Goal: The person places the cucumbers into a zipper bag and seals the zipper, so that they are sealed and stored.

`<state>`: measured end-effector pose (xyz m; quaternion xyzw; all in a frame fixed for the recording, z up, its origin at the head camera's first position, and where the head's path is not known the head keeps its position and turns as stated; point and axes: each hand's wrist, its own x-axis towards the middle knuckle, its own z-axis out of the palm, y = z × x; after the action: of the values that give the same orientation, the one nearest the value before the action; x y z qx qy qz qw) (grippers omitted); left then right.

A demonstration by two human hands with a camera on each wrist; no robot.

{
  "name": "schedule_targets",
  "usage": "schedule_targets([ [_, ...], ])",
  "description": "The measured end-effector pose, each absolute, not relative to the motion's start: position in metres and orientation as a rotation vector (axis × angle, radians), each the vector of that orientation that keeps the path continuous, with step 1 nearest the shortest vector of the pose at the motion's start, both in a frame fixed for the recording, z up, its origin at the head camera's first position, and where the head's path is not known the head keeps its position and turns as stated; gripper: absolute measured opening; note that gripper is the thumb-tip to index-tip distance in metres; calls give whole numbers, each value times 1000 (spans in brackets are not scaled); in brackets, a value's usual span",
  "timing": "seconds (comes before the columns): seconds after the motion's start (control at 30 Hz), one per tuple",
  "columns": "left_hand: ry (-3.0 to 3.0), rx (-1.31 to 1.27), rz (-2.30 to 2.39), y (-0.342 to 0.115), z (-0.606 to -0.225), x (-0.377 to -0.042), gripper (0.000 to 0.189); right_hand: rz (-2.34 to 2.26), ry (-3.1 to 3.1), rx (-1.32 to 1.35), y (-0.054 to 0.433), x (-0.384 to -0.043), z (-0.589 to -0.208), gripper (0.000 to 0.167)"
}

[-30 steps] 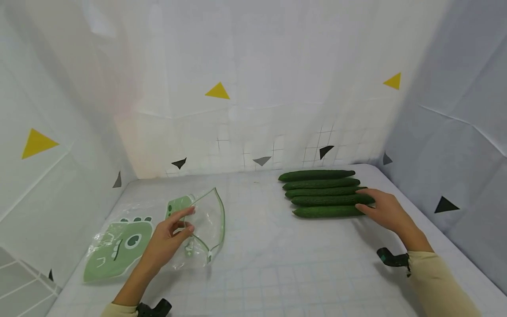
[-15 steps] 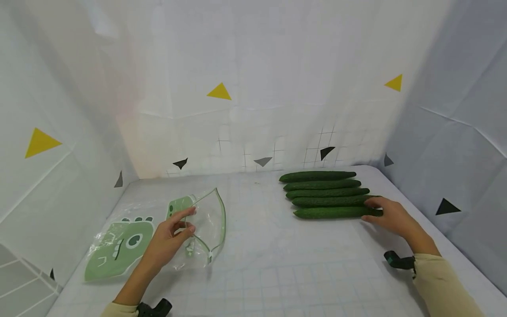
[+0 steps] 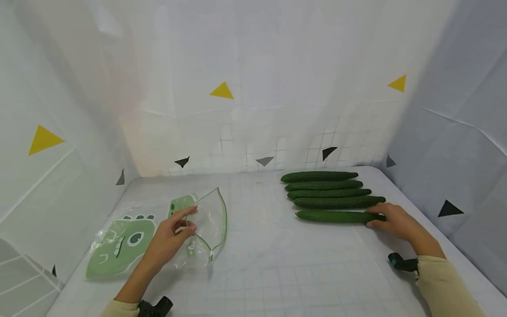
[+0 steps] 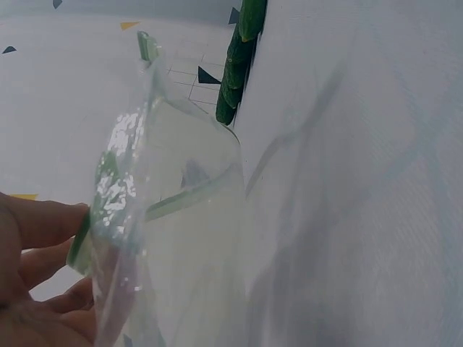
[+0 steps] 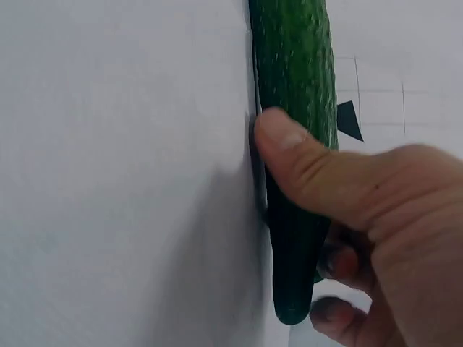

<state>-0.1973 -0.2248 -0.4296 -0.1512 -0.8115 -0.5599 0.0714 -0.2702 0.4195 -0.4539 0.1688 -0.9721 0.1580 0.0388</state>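
My left hand [image 3: 168, 240] pinches the rim of a clear plastic zip bag [image 3: 207, 218] printed with a green cartoon monster. The bag's mouth gapes toward the right, edged by a green strip. In the left wrist view, thumb and fingers lie at the green edge of the bag [image 4: 195, 246]. On the right, my right hand [image 3: 396, 223] grips the right end of the nearest cucumber [image 3: 328, 216]. Seen from the right wrist, the thumb lies on one side of this cucumber [image 5: 296, 65] and the fingers curl on the far side, partly hidden.
Several more cucumbers [image 3: 322, 186] lie side by side behind the held one. A white gridded cloth [image 3: 273, 281] covers the table. White sheets with yellow and dark triangles stand at the back [image 3: 269, 110] and both sides.
My right hand has slid toward the cucumber's right end and drawn that cucumber slightly toward me, opening a gap from the row. The left hand keeps its hold on the bag.
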Motion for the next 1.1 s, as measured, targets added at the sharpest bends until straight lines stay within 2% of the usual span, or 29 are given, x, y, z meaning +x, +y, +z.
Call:
schedule_targets([
  [0.27, -2454, -439, -1707, -226, -430, -198, 52, 529, -2896, 607, 419, -270, -455, 47],
  [1.1, -2441, -452, -1705, -225, -431, -198, 53, 680, -2753, 648, 393, -271, -449, 42],
])
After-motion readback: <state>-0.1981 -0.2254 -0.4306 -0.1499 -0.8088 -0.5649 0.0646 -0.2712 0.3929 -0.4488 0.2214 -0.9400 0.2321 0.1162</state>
